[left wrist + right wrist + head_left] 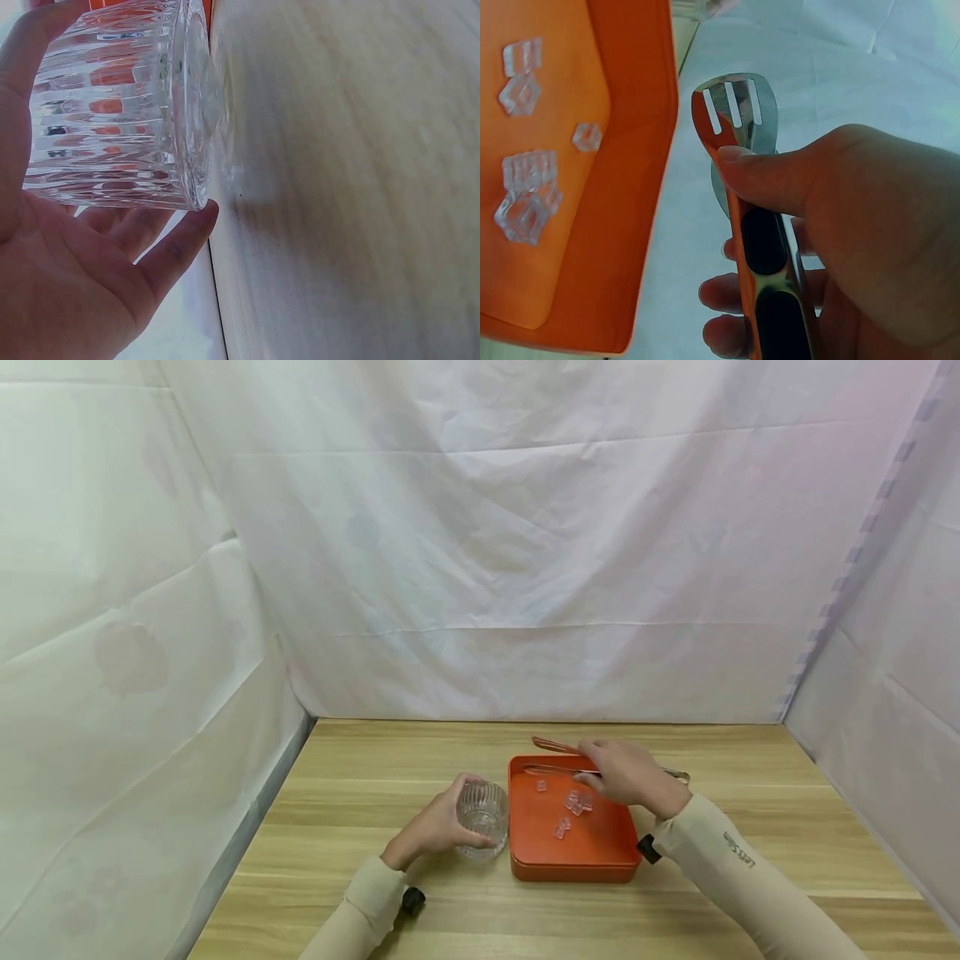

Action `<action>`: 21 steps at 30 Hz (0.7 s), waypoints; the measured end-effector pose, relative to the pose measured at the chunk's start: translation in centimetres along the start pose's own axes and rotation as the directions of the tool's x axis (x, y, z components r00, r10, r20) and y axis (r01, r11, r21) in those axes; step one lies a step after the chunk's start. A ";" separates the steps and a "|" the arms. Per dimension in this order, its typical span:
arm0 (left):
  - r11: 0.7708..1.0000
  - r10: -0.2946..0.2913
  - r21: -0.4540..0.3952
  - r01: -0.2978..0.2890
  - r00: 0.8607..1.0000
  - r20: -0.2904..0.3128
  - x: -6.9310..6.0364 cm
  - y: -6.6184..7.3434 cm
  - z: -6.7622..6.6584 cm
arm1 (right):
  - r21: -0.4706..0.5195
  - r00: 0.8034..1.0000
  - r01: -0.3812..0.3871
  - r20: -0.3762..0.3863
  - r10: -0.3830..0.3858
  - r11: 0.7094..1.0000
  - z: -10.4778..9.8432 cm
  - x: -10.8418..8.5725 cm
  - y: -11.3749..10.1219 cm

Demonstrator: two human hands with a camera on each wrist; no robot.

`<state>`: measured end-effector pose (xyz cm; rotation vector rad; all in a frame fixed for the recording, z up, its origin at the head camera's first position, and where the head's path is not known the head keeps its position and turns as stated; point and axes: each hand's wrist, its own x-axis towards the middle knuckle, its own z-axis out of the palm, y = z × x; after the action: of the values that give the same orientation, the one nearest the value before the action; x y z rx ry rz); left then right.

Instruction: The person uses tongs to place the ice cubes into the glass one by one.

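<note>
My left hand point(441, 820) curls round a ribbed clear glass point(483, 814) just left of an orange tray point(573, 866). In the left wrist view the thumb and fingers point(176, 251) lie on opposite sides of the glass point(112, 112). Over the tray's far right part, my right hand point(622, 772) grips a pair of metal tongs point(555, 745), whose arms are spread and point left. The right wrist view shows the thumb on one arm of the tongs point(739, 112), fingers behind. Several clear ice-like cubes point(576, 802) lie on the tray floor, none between the tongs' tips.
The wood-grain table point(375, 768) carries the tray and glass near its middle. White cloth point(480, 568) hangs behind the table and along both sides. The tray wall point(641, 187) rises beside the tongs in the right wrist view.
</note>
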<state>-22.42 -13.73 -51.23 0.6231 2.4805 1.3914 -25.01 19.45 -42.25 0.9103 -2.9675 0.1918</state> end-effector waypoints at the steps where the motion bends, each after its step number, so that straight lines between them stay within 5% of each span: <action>1: 1.000 -0.001 -0.002 0.001 1.000 0.001 0.0 0.0 0.0 | -0.004 1.000 -0.004 0.003 0.004 1.000 0.1 0.0 0.1; 21: 1.000 -0.012 -0.010 0.012 1.000 0.004 0.0 0.0 0.0 | -0.002 0.981 -0.090 0.170 0.089 0.996 1.9 0.5 0.7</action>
<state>-22.44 -13.69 -51.27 0.6076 2.4683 1.3968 -25.80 19.53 -44.15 0.8337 -3.1696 0.1318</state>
